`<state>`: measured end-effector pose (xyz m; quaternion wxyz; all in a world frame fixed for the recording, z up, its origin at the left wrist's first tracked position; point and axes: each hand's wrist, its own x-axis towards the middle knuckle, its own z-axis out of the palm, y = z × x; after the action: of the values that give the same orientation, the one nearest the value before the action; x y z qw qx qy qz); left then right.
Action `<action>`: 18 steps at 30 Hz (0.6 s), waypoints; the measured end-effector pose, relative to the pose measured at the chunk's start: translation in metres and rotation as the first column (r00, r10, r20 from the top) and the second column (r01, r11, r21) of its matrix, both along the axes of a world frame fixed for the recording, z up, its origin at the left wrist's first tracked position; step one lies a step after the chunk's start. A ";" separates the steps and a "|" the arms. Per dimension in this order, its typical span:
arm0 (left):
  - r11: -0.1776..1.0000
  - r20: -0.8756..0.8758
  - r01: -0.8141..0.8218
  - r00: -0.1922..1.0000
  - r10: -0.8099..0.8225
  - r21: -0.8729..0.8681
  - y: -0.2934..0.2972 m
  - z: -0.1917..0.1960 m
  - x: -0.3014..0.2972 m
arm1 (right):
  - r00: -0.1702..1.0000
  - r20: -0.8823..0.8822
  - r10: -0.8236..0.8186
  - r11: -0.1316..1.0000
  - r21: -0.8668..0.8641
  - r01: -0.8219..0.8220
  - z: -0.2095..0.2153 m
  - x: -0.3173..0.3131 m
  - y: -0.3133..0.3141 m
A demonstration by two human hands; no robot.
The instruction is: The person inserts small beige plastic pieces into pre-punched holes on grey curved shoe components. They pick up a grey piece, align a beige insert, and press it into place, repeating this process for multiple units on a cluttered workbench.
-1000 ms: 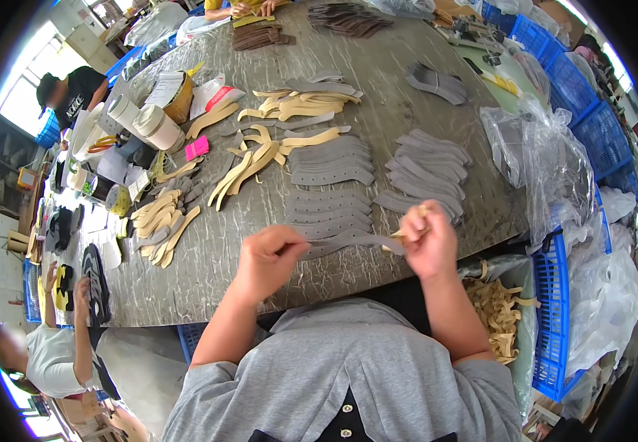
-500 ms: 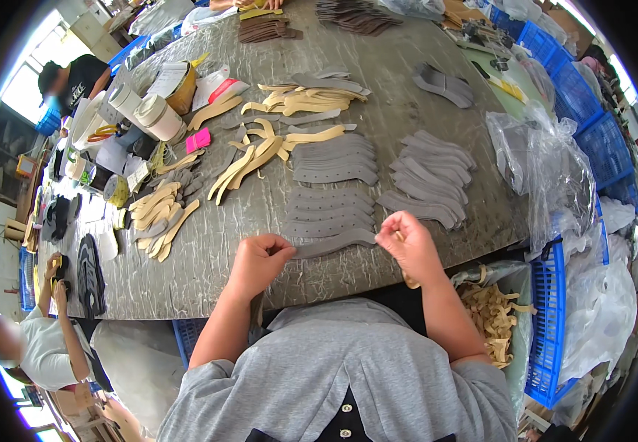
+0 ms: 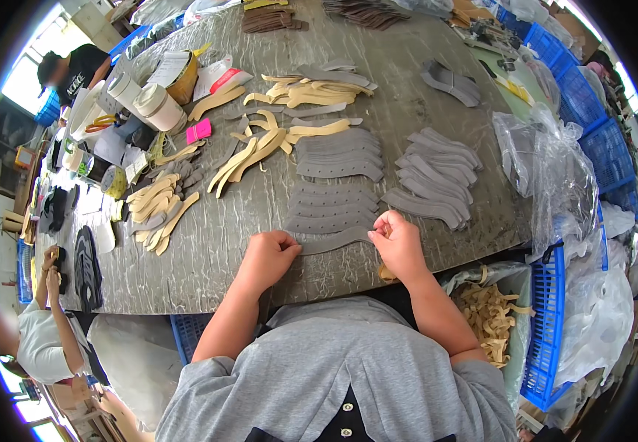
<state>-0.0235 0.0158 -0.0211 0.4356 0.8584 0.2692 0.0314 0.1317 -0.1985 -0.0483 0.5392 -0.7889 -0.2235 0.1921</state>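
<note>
A curved grey strip (image 3: pixel 335 241) lies nearest me on the table, below a column of overlapping grey strips with small holes (image 3: pixel 332 208). My left hand (image 3: pixel 271 258) pinches its left end between thumb and fingers. At its right end my right hand (image 3: pixel 398 247) is closed, thumb and fingertips on the strip's tip. Something small and tan (image 3: pixel 387 272) shows under the right palm; its kind is hidden. Farther up sits another row of grey strips (image 3: pixel 339 153), and a fanned stack of plain grey strips (image 3: pixel 433 180) is to the right.
Tan curved strips (image 3: pixel 256 158) lie left of the grey rows. White tubs (image 3: pixel 158 109) and a pink pad (image 3: pixel 199 131) stand farther left. A clear plastic bag (image 3: pixel 547 166) hangs over the right edge, near a blue crate (image 3: pixel 545 324) and tan scraps (image 3: pixel 488 317). Co-workers (image 3: pixel 50 342) are at left.
My right hand has moved slightly left and turned, its fingertips now at the strip's right end. My left hand has shifted a little right, still at the left end.
</note>
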 end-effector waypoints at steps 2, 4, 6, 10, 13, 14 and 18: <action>1.000 -0.029 -0.007 1.000 0.007 -0.016 -0.001 0.004 0.001 | 1.000 0.006 -0.002 0.999 -0.032 0.002 0.005 -0.001 0.000; 1.000 -0.043 -0.010 0.999 0.009 -0.024 -0.001 0.005 0.002 | 0.999 0.036 -0.002 1.000 -0.022 0.003 0.002 -0.001 0.000; 1.000 -0.038 -0.009 0.999 0.008 -0.023 -0.001 0.004 0.002 | 0.999 0.050 0.000 1.000 -0.026 0.002 0.001 0.000 0.001; 1.000 -0.017 -0.004 1.000 0.004 0.004 -0.001 0.003 0.002 | 0.993 0.118 0.007 0.997 -0.079 0.003 0.003 -0.001 0.002; 0.999 -0.002 0.003 1.000 -0.003 0.051 -0.002 0.002 0.004 | 0.950 0.310 0.044 0.989 -0.145 0.001 -0.003 -0.001 0.003; 0.998 0.007 0.001 1.000 -0.002 0.068 -0.002 -0.001 0.004 | 0.920 0.386 0.066 0.986 -0.168 0.000 -0.001 -0.001 0.006; 0.986 -0.030 0.033 0.999 -0.029 0.161 -0.005 -0.003 0.006 | 0.804 0.582 0.124 0.957 -0.285 0.058 0.010 -0.012 0.009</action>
<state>-0.0172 0.0106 -0.0246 0.3614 0.8953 0.2583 0.0344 0.1193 -0.1892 -0.0381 0.3175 -0.8752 -0.3642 -0.0243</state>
